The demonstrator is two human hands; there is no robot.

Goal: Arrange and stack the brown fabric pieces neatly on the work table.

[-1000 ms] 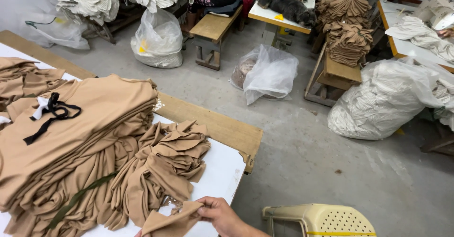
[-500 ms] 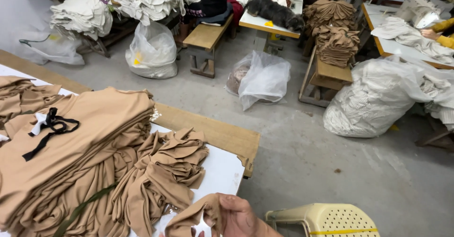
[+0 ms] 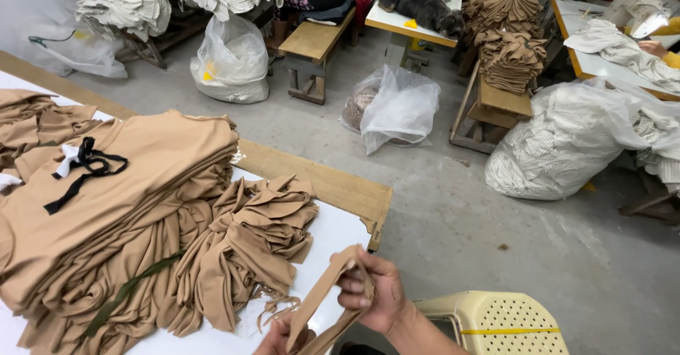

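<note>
- the right hand (image 3: 372, 291), low in the middle of the frame, pinches a narrow tan fabric strip (image 3: 327, 295) between thumb and fingers near its top end; its grip is pressed together on the cloth.
- the left hand (image 3: 282, 339) shows only partly at the bottom edge, touching the strip's lower end; whether its grip is closed on the strip i cannot tell.
- to handle the strip well, it seems wise to keep it taut between both hands, edges flat and untwisted.
- just left of the strip lies a loose heap of tan pieces (image 3: 255, 234), beside a tall stack of folded tan fabric (image 3: 134, 185) with a black ribbon (image 3: 85, 167) on top.
- the white bench (image 3: 333, 234) has a wooden edge along its far side.
- across the grey concrete floor (image 3: 496, 241) stand plastic bags (image 3: 397, 107), a wooden stool (image 3: 312, 43) and a cream perforated chair (image 3: 496, 323) at lower right.
</note>
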